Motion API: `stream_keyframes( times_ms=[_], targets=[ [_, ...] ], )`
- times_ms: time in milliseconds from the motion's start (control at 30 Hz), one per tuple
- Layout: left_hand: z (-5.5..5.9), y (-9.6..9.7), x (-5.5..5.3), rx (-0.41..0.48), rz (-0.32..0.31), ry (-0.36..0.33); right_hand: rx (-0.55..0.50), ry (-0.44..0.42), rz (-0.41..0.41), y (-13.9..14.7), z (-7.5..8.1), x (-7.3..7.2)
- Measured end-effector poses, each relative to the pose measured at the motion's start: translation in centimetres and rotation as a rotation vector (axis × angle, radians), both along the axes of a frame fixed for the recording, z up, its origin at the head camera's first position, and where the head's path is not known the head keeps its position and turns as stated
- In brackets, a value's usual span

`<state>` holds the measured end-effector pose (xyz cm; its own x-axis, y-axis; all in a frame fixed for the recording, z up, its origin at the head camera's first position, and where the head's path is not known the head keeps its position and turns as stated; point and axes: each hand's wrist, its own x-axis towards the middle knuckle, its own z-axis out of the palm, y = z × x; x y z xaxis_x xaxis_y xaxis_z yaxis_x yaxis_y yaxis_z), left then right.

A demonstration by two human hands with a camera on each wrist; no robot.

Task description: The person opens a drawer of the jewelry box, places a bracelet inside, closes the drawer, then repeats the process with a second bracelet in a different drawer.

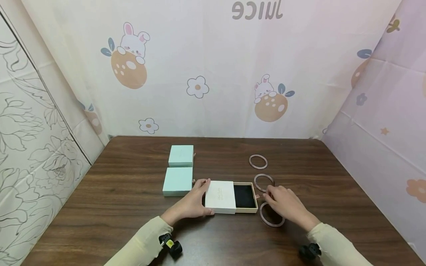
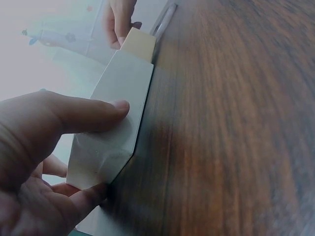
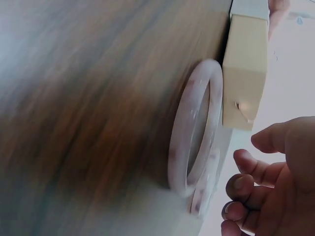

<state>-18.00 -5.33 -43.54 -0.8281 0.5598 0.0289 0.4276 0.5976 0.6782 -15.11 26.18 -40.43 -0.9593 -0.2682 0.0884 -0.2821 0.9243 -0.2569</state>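
My left hand [image 1: 196,199] grips the white sleeve [image 1: 219,197] of a drawer box from its left end, thumb along the near side in the left wrist view. The cream drawer [image 3: 243,73] is part way out of the sleeve to the right, showing a black lining [image 1: 244,196]. A small ribbon tab [image 3: 243,107] sticks out of the drawer's end. My right hand [image 1: 287,205] hovers just right of that tab, fingers loosely bent with nothing between them. Under and beside it lie two pale pinkish bangles, the nearer bangle [image 3: 183,130] close to the drawer's end.
A third bangle [image 1: 258,168] lies farther back on the wooden table [image 1: 116,207]. Two mint-green boxes, a front box [image 1: 178,180] and a back box [image 1: 181,154], stand left of the white one. Patterned curtains [image 1: 199,48] hang behind and at the sides.
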Motion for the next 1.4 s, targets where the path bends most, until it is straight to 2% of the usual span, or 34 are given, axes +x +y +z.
stream_keyframes(
  times_ms=[233,533,1067,1400],
  targets=[
    [0.1,-0.1,0.1,0.001,0.004,-0.009,0.051,0.007,-0.039,1.6,0.1,0.7],
    [0.1,0.0,0.0,-0.001,-0.001,0.000,0.179,0.031,-0.074,3.5,-0.4,1.6],
    [0.1,-0.1,0.0,0.007,-0.018,0.016,0.278,-0.002,-0.045,4.8,-1.5,3.0],
    [0.0,-0.1,0.0,0.009,-0.023,0.022,0.295,0.065,-0.022,4.6,-2.1,3.8]
  ],
)
